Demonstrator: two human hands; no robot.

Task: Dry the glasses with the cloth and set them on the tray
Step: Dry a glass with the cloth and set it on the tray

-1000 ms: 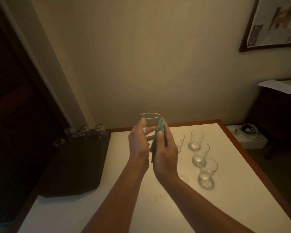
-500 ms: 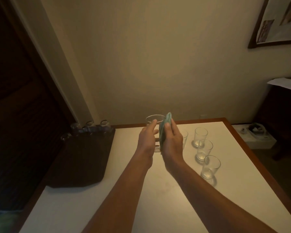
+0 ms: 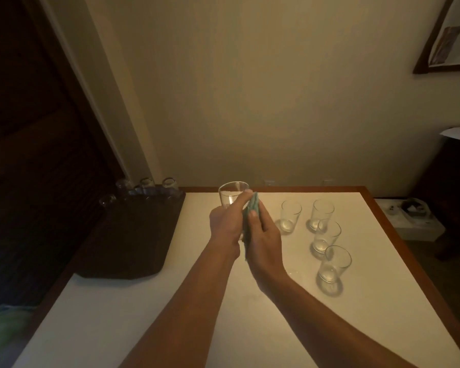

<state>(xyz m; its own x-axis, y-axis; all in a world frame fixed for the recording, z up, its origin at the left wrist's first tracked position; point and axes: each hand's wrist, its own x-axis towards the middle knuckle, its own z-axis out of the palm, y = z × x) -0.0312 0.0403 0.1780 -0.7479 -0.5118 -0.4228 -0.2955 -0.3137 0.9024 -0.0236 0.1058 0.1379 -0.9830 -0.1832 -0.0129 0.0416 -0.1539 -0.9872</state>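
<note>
The left hand (image 3: 227,224) fingers (image 3: 241,201) grip an upright glass (image 3: 230,195), mouth up; the right hand (image 3: 264,236) fingers (image 3: 253,215) press the cloth (image 3: 251,213) against its right side.

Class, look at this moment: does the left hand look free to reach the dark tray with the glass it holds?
Probably yes. The left hand holds the glass above the table, and bare tabletop lies between it and the tray. The tray's near part is bare; the glasses on it stand along its far edge.
</note>
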